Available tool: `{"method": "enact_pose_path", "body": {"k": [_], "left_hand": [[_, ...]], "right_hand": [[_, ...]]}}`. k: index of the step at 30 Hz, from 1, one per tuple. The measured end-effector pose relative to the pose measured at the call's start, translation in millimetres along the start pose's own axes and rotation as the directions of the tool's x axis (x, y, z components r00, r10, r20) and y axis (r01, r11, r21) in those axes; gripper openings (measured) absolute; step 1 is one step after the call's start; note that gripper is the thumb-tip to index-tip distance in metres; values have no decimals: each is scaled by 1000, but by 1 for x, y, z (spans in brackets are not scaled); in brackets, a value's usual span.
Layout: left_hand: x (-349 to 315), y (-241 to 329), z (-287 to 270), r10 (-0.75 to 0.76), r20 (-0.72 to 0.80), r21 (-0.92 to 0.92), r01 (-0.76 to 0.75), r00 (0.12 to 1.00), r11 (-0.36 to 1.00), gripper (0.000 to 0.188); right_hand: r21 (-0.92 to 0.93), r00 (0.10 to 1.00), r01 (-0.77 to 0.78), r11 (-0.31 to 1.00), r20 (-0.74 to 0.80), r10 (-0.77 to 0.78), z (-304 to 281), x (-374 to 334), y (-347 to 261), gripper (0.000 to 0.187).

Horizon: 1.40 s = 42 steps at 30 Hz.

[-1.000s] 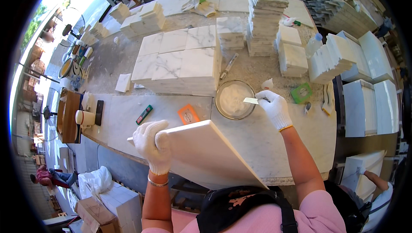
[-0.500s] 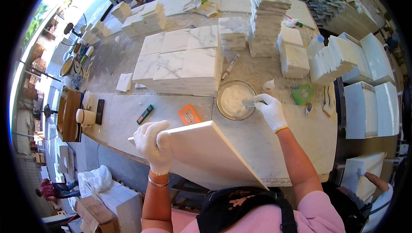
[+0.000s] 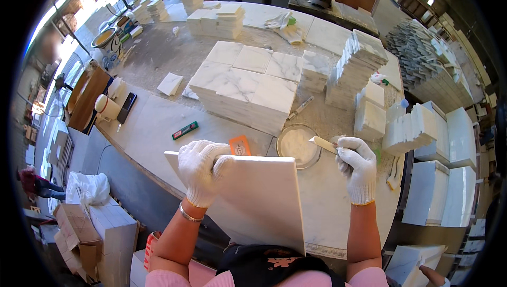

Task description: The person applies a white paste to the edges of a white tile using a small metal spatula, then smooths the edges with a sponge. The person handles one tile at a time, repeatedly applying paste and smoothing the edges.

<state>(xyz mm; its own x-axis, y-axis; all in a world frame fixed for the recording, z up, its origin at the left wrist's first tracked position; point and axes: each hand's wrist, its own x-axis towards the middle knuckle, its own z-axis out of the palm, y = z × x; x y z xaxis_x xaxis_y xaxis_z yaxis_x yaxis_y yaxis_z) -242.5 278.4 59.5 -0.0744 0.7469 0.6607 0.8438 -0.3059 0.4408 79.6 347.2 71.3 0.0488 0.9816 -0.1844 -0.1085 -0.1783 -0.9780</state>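
Note:
My left hand, in a white knit glove, is closed over the upper edge of a white stone slab. The slab stands tilted against my front at the table edge. My right hand, gloved too, grips a small putty knife whose blade carries whitish paste; its handle is mostly hidden by the fingers. Just left of the blade sits a round clear bowl of white paste. An orange square packet and a green-and-red box cutter lie beyond the slab.
Marble tiles stand stacked mid-table, with a taller tile stack to the right. A marker lies between them. A mug and a phone are at the left edge. Cardboard boxes stand below left.
My right hand has lifted the putty knife out of the bowl and moved right, the blade now loaded with paste. The slab has turned more upright in my left hand. The view has shifted.

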Motion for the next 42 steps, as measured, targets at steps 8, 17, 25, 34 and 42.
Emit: {"method": "enact_pose_path", "body": {"k": [8,17,25,34,42], "left_hand": [[2,2,-1,27,-39,-10,-27,999,1000,33],[2,1,-1,19,-41,-17,-20,999,1000,31],[0,-2,0,24,-49,-9,-24,999,1000,30],[0,-1,-1,25,-53,-1,-25,998,1000,30],[0,-1,0,19,-49,-13,-19,999,1000,30]], "right_hand": [[-20,990,118,993,82,-116,25,-39,-65,16],[-211,968,228,950,152,-198,37,-56,-80,14],[-269,942,313,911,213,-261,38,-60,-81,15],[-293,921,369,882,242,-305,39,-61,-81,15],[-304,918,382,872,234,-321,37,-60,-82,16]]}}
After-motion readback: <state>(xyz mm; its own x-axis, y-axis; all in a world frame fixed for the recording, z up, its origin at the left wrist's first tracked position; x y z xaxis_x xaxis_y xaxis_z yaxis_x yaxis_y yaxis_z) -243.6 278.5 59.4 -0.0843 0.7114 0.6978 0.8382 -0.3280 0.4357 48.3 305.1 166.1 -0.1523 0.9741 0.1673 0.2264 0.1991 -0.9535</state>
